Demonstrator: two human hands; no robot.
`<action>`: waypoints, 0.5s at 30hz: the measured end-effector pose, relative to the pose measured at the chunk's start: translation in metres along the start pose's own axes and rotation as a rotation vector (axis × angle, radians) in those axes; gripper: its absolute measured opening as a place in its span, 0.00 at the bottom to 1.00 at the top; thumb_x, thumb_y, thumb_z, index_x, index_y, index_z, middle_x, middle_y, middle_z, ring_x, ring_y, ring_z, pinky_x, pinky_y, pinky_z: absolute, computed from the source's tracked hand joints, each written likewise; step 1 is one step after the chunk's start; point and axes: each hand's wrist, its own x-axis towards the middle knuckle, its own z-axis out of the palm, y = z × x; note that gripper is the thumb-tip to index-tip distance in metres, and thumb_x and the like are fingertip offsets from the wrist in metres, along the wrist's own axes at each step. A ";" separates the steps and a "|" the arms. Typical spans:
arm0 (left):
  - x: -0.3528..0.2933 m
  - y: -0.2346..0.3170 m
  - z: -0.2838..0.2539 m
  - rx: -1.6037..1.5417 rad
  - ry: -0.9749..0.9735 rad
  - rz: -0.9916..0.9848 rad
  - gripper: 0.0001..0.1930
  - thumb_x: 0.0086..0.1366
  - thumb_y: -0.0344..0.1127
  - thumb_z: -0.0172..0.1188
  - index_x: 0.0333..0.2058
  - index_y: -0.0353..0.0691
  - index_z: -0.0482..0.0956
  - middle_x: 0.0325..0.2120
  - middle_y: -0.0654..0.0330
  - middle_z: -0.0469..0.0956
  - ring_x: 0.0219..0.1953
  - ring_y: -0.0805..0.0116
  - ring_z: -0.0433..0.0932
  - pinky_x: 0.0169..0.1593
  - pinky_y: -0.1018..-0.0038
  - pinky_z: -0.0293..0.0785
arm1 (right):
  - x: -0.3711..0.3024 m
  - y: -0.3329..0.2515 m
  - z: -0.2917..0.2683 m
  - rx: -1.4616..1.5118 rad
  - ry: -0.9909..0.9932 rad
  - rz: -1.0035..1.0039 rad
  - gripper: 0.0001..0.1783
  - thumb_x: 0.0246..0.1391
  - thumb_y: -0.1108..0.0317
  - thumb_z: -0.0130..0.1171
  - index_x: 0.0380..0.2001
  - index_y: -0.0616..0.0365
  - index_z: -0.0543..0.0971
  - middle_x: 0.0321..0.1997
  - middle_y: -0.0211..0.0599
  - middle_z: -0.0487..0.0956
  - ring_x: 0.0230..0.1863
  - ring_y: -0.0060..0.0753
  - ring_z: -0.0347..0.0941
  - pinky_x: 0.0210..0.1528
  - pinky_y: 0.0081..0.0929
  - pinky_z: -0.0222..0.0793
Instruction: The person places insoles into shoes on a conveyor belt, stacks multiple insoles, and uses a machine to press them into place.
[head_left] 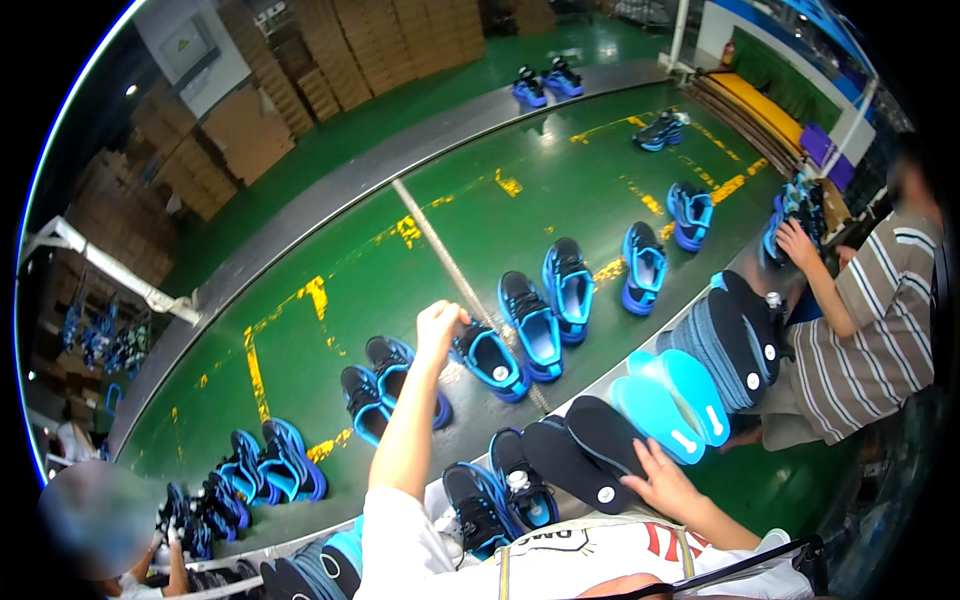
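Note:
My left hand is closed above the green belt, beside the toe of a black and blue sneaker. What its curled fingers hold, if anything, is hidden. Fingers apart, my right hand touches the edge of a black insole with a white round mark. Another black insole lies to its left, partly under it. Light-blue insoles lie just beyond my right hand. Left of the black insoles sit a sneaker with a white wad inside and a second sneaker.
Several sneakers stand along the green conveyor belt, including a pair ahead. A stack of dark insoles lies at right. A co-worker in a striped shirt handles shoes there; another person is at lower left. Cartons line the back.

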 end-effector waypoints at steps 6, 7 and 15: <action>0.008 -0.013 0.062 0.573 0.000 0.277 0.13 0.51 0.40 0.53 0.19 0.37 0.64 0.12 0.58 0.66 0.14 0.62 0.64 0.20 0.71 0.61 | 0.068 -0.011 -0.048 0.090 0.308 -0.214 0.14 0.48 0.67 0.51 0.36 0.64 0.73 0.38 0.51 0.71 0.40 0.46 0.68 0.42 0.31 0.64; 0.008 -0.016 0.069 0.761 -0.041 0.282 0.16 0.51 0.44 0.55 0.24 0.36 0.64 0.13 0.53 0.69 0.16 0.55 0.69 0.22 0.67 0.64 | 0.087 -0.021 -0.059 0.191 0.295 -0.186 0.12 0.47 0.67 0.51 0.32 0.65 0.75 0.34 0.48 0.73 0.38 0.43 0.69 0.39 0.29 0.65; 0.041 -0.045 0.080 1.026 -0.332 0.280 0.24 0.52 0.50 0.52 0.43 0.41 0.63 0.21 0.46 0.73 0.27 0.47 0.72 0.30 0.60 0.68 | 0.206 -0.052 -0.089 0.831 -0.302 0.181 0.10 0.37 0.69 0.60 0.21 0.67 0.76 0.15 0.41 0.73 0.14 0.29 0.71 0.11 0.21 0.64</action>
